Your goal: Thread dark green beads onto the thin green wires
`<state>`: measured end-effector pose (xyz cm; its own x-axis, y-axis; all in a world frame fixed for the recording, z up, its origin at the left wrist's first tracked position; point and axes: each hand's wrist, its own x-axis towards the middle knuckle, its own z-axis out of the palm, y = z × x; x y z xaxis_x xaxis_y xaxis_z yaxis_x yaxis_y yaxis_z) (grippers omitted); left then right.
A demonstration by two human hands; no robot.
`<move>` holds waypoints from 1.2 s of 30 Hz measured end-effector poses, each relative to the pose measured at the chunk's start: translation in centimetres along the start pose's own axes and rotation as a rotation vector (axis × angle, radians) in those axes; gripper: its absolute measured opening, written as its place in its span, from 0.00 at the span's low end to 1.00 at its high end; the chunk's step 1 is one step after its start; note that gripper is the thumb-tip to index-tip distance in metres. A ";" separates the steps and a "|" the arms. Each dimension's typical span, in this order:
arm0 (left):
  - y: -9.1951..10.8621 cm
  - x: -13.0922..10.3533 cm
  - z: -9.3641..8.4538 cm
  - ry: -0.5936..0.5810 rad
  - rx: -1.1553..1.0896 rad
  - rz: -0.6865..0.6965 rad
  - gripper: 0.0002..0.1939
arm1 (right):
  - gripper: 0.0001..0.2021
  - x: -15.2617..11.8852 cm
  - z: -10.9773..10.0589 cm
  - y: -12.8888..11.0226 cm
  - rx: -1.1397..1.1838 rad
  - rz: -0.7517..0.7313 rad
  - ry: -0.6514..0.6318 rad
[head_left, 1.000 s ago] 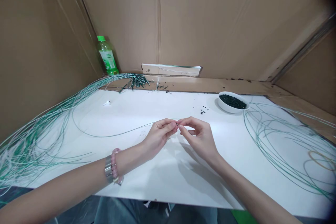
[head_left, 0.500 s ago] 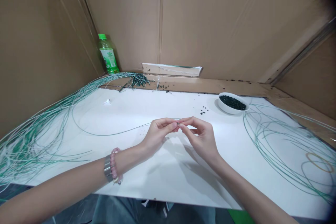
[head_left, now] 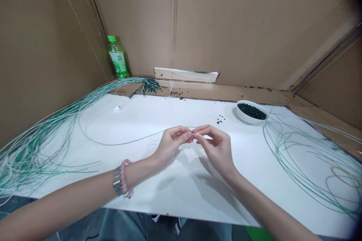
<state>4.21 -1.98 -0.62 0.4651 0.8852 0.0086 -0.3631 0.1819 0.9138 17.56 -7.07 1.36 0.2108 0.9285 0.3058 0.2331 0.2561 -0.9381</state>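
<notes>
Near the middle of the white table (head_left: pixel 175 196), my left hand (head_left: pixel 172 143) pinches a thin green wire (head_left: pixel 124 143), which curves away to the left. My right hand (head_left: pixel 216 147) is closed in a pinch, its fingertips meeting those of my left hand at a tiny dark piece (head_left: pixel 193 133). Fingers partly hide this piece. Beyond my right hand stands a white bowl (head_left: pixel 252 120) full of small dark green pieces, and several loose dark pieces (head_left: pixel 220 119) lie left of it.
Bundled green and white wires (head_left: pixel 36 150) cover the left side, with dark pieces on their far ends. Looped wires (head_left: pixel 294 162) and a yellowish ring (head_left: pixel 345 177) lie right. A green bottle (head_left: pixel 118 60) stands by the cardboard wall (head_left: pixel 215 26). A small white item (head_left: pixel 116 109) lies back left.
Both hands stay pinched together, with only a very slight shift of the fingertips. The whole view has moved slightly.
</notes>
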 end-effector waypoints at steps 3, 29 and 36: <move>0.1 -0.1 0.2 -0.012 -0.002 0.003 0.09 | 0.08 0.0 0.0 0.1 0.019 0.003 -0.005; 0.7 -0.2 0.3 -0.016 0.230 0.138 0.05 | 0.03 0.2 -0.6 -0.5 -0.178 -0.036 -0.060; 0.7 0.1 -0.4 -0.083 0.465 0.214 0.05 | 0.06 0.2 -1.3 -0.4 -0.396 -0.266 -0.147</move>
<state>3.65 -1.61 -0.16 0.4889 0.8415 0.2298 -0.0683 -0.2257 0.9718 18.73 -7.36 2.00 -0.0340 0.8803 0.4732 0.6092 0.3936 -0.6885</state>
